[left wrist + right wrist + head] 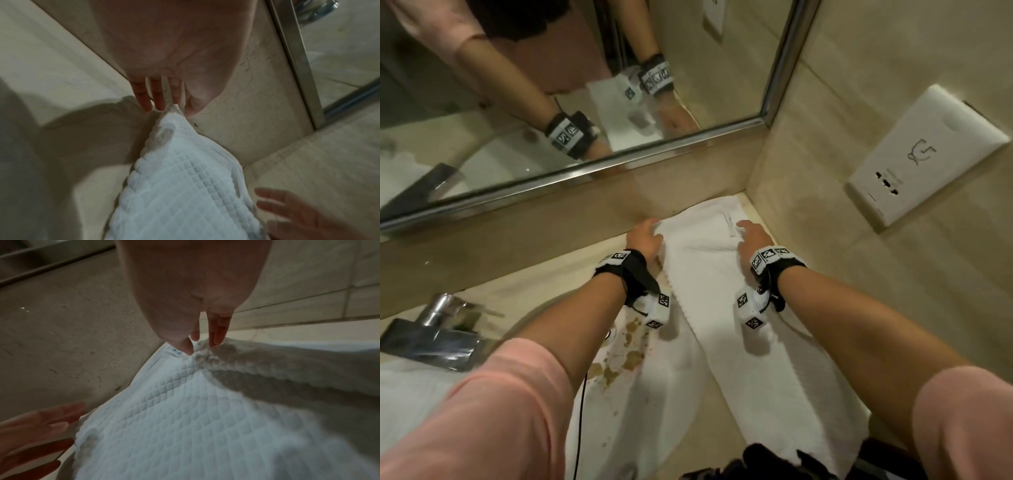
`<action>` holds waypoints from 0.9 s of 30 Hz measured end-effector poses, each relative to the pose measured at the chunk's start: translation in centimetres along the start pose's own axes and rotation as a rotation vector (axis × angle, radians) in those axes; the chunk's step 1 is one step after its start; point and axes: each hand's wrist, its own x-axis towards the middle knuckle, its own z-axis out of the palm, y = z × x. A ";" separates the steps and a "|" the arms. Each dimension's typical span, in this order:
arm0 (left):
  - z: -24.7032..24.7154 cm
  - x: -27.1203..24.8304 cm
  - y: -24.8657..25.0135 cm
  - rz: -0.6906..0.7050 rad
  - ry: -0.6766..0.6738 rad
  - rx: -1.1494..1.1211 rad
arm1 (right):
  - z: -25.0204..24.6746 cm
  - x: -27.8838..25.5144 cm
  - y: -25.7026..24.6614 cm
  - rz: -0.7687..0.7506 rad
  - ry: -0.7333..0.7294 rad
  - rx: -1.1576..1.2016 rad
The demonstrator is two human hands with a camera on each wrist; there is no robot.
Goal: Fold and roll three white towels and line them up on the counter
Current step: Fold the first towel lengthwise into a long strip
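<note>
One white waffle-weave towel [726, 308] lies as a long folded strip on the beige counter [558, 274], running from the far right corner toward me. My left hand [654, 230] is at its far left corner and pinches that corner [174, 112] between thumb and fingertips [159, 104], lifting it into a small peak. My right hand [743, 229] is at the far right end, where thumb and fingers [218, 335] pinch a puckered ridge of the towel [185, 410]. Another white towel [407, 394] shows at the lower left.
A white sink basin [640, 377] with brown stains lies left of the strip, with a chrome faucet [438, 329] beyond it. A mirror [551, 85] runs along the back wall. A white outlet plate [924, 154] sits on the right wall.
</note>
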 end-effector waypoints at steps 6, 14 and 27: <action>0.4 0.8 0.9 -0.009 -0.051 0.194 | 0.6 2.6 -0.3 0.035 0.057 -0.074; -0.2 0.6 1.8 0.027 -0.026 0.181 | 1.8 4.2 -0.7 0.038 0.233 -0.069; -2.1 -0.4 0.7 0.048 0.118 0.108 | -0.9 6.5 -2.9 0.162 0.085 0.379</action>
